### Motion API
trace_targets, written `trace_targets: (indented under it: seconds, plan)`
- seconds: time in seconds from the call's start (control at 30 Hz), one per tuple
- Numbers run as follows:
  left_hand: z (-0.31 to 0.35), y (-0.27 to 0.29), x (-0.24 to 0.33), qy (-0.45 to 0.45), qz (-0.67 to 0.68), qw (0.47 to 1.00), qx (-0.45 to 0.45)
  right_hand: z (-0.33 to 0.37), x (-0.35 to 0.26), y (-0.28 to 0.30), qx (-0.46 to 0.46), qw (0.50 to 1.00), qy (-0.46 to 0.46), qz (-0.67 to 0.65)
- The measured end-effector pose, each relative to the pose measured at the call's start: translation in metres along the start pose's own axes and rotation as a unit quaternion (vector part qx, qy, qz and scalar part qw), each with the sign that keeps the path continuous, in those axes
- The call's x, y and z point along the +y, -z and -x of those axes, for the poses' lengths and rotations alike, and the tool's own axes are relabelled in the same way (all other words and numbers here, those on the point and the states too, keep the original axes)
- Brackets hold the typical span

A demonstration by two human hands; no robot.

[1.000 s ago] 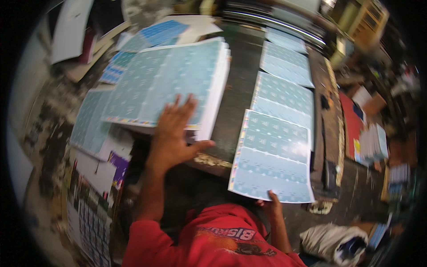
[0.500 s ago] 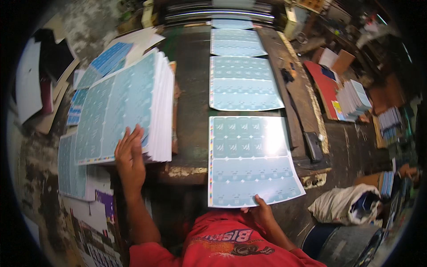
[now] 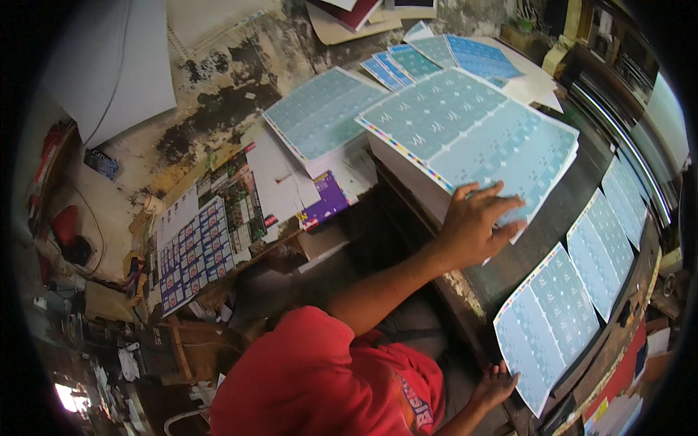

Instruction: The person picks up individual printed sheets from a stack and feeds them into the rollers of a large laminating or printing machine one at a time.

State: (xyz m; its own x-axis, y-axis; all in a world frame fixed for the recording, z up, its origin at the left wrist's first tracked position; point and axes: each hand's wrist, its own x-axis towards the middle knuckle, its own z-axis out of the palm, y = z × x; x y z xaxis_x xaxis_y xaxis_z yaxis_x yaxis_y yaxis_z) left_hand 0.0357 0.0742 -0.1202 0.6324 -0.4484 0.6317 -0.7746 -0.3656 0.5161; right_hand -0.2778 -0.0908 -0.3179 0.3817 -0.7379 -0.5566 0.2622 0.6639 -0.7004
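Note:
A thick stack of printed pale blue-green sheets (image 3: pixel 472 123) lies on the dark table. My left hand (image 3: pixel 476 225) rests on its near edge, fingers spread and nothing gripped. To the right, a single printed sheet (image 3: pixel 549 327) of the same colour lies nearest me in a row. My right hand (image 3: pixel 496 386) is at that sheet's near edge, fingers curled, with the thumb against the paper; the fingertips are partly hidden. Behind it on the table are more printed sheets (image 3: pixel 600 251), running back toward metal rollers (image 3: pixel 618 138).
Another stack of blue-green sheets (image 3: pixel 323 120) stands left of the big one. Brighter blue sheets (image 3: pixel 483 58) lie behind it. A side surface holds a calendar-like print (image 3: pixel 196 254) and a purple paper (image 3: pixel 325 200). A stained wall (image 3: pixel 225 109) rises at the far left.
My view has swung left, bringing the side surface and wall into sight. My left hand stays spread on the big stack. My right hand remains at the near sheet's edge.

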Motion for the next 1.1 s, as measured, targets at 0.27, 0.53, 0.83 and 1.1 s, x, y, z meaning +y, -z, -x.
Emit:
trace_targets:
  seconds: [0.27, 0.53, 0.83, 1.1]
  plan:
    - [-0.001, 0.001, -0.002, -0.014, 0.080, 0.997, -0.006, -0.001, 0.006, -0.010, -0.008, 0.997, 0.069, 0.033]
    - [-0.002, 0.019, 0.019, 0.029, 0.174, 0.984, -0.028, 0.004, 0.000, -0.017, -0.082, 0.995, 0.046, 0.026]
    - [0.027, 0.021, 0.063, -0.245, 0.209, 0.879, -0.351, 0.033, -0.050, -0.045, -0.305, 0.950, 0.034, -0.057]
    - [-0.029, 0.019, 0.040, -0.238, 0.067, 0.922, -0.297, 0.012, 0.000, -0.008, -0.129, 0.989, -0.071, -0.035]
